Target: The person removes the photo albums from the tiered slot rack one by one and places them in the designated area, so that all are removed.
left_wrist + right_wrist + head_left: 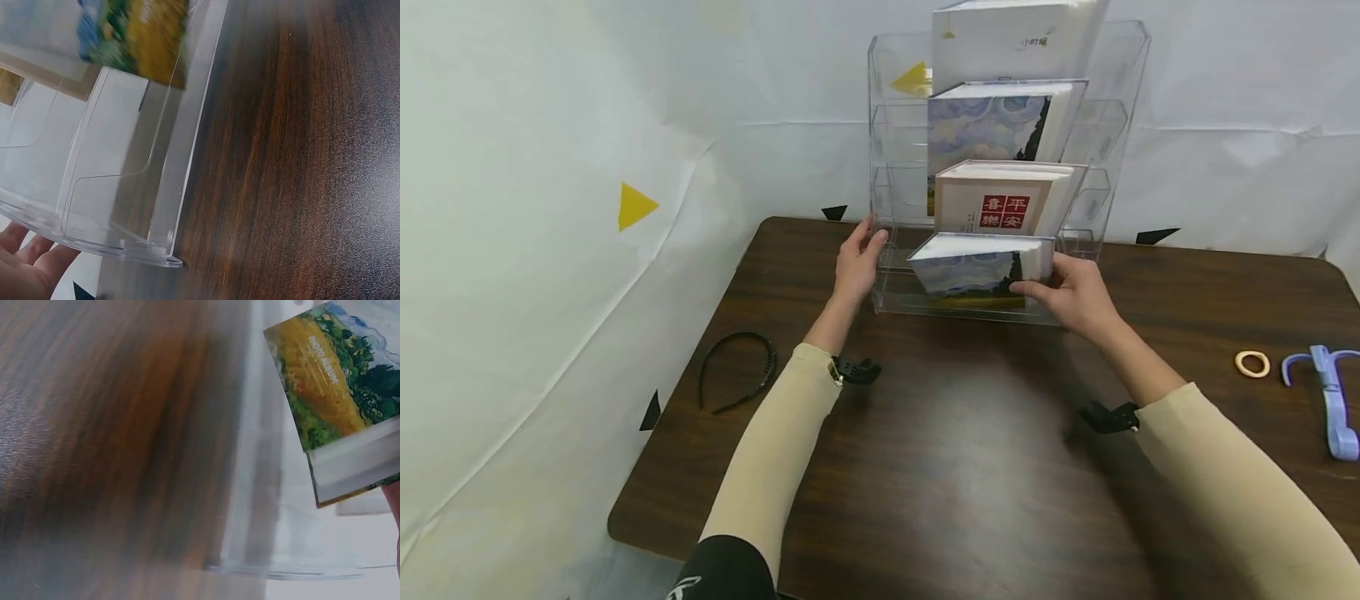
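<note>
Beyond the near stretch of brown tabletop, the right hand pinches the right end of a painted photo album, thumb in front, other fingers behind. The album sits left of those fingers, at the lowest tier of a clear rack; its top edge runs left to right, left end nearer. Whether its bottom rests in the tier I cannot tell. The left hand, farther from the album, lies with fairly straight fingers against the rack's left side. Farther back stands a red-stamped book.
</note>
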Available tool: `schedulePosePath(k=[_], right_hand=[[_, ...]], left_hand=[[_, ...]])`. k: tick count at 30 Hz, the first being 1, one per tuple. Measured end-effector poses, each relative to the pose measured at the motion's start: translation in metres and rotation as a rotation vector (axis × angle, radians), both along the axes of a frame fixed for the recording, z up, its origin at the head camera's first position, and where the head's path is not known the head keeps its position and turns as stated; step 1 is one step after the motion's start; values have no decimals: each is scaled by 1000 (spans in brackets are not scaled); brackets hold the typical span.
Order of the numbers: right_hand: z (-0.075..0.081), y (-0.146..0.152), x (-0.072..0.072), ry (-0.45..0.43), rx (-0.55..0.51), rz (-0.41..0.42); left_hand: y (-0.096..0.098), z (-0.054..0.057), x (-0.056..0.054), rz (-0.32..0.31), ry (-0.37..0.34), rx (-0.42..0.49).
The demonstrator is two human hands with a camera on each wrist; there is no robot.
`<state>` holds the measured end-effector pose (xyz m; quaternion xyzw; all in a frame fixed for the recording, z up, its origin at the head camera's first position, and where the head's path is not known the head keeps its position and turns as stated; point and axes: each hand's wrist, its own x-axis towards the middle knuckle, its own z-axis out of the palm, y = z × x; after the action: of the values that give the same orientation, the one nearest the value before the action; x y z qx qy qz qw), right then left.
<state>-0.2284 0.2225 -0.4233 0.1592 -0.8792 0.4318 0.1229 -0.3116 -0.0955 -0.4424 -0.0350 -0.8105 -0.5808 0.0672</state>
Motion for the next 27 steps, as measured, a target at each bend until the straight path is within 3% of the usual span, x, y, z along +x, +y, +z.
schedulePosePath(k=[3,5,9,12,16,18,21,24,27], right_hand=[[15,4,8,74,-56,34],[33,6,18,113,-115,55],[58,22,34,189,-254,30],[61,46,37,169,-542,-7],[58,80,39,118,-1060,-125],[55,98,41,93,-1179,-238],[45,125,42,-10,-1235,-412],[30,149,42,-203,-1229,-567],[13,166,44,-408,-1245,-668]], left_hand=[[0,0,0,0,7,-4],[-1,1,0,7,4,-10],[-2,2,0,-3,-1,-30],[-1,2,0,-6,3,-34],[0,1,2,-17,-12,-32],[1,0,3,-23,-15,-37],[2,-1,2,-30,-10,-42],[2,0,0,-32,1,-36],[3,1,-1,-37,-5,-28]])
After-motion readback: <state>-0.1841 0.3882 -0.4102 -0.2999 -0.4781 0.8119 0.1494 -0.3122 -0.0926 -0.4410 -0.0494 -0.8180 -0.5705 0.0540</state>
